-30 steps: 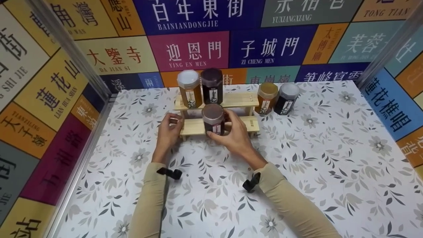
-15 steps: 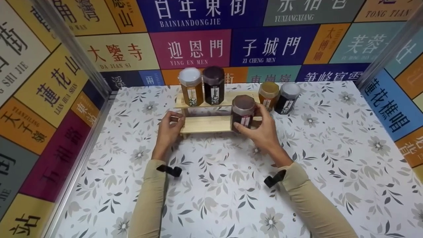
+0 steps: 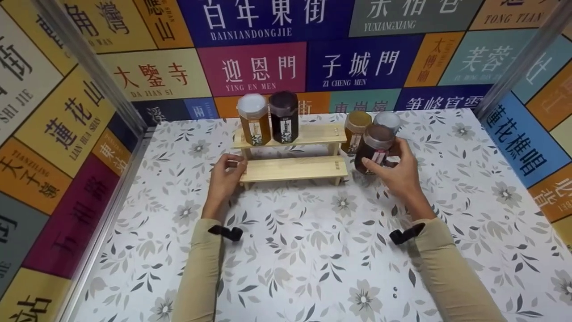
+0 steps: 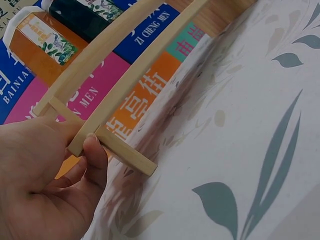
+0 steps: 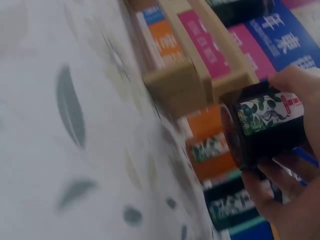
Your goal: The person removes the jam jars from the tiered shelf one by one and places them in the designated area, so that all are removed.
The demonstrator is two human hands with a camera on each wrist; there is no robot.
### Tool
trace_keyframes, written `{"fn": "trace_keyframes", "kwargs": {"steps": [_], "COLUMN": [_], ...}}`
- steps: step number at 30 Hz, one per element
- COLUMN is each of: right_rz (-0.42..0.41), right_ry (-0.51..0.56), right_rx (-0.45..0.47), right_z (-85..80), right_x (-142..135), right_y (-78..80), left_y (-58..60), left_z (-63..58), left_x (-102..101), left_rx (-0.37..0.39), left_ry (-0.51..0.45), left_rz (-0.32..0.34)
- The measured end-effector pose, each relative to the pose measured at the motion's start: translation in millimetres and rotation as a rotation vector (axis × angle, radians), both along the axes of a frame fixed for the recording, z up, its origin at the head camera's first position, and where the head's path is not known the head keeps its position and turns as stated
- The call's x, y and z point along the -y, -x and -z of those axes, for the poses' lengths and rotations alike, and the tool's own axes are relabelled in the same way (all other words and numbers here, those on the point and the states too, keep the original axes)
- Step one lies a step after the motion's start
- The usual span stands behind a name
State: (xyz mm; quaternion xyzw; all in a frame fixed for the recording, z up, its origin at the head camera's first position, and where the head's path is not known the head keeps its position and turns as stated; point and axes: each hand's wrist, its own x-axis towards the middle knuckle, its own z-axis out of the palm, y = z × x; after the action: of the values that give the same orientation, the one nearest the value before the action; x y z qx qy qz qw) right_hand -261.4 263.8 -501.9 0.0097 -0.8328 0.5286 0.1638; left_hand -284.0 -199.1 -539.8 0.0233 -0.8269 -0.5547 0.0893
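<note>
My right hand (image 3: pixel 397 172) grips a dark hexagonal jar (image 3: pixel 374 150) with a brownish lid, thumb in front and fingers behind. In the right wrist view this dark jar (image 5: pixel 270 120) is raised off the tabletop. A two-tier wooden display rack (image 3: pixel 295 169) stands at the middle. At its left end, my left hand (image 3: pixel 225 179) pinches the lower tier; the left wrist view shows thumb and fingers at the rack's corner (image 4: pixel 82 140). On the upper tier stand an amber jar (image 3: pixel 254 127) with a white lid and a dark jar (image 3: pixel 284 125) with a dark lid.
Right of the rack, an amber jar (image 3: pixel 355 134) with a yellow lid stands on the table. Beside it a white-lidded jar (image 3: pixel 388 120) is partly hidden behind the held one. Panels printed with signs (image 3: pixel 252 67) enclose the flower-patterned tabletop (image 3: pixel 286 259) at the back and sides.
My right hand has lifted the dark jar off the lower tier and carried it right, past the rack's end, in front of the two table jars. My left hand has stayed at the rack.
</note>
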Motion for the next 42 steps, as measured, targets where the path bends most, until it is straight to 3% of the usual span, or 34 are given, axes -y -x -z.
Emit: {"fn": "trace_keyframes", "kwargs": {"steps": [8,18,25,42], "right_rz": [0.007,0.045,0.079,0.03], "right_ry": [0.009,-0.067,-0.151,-0.103], "right_rx": [0.016,0.203,0.195,0.244], "right_z": [9.0,18.6,18.4,22.1], "right_x": [-50.1,-92.7,-101.9,-101.9], "right_y": [12.2,14.6,23.8,65.6], "left_y": [-0.7,-1.5,-2.2,-2.2], "left_z": [0.6,1.3,0.9,0.5], "left_x": [-0.1,1.1,0.3,-0.7], "left_rx": [0.007,0.0,0.003,0.028], "left_ry": [-0.035,-0.066,-0.105,-0.065], "left_rz": [-0.01,0.003,0.033,0.004]}}
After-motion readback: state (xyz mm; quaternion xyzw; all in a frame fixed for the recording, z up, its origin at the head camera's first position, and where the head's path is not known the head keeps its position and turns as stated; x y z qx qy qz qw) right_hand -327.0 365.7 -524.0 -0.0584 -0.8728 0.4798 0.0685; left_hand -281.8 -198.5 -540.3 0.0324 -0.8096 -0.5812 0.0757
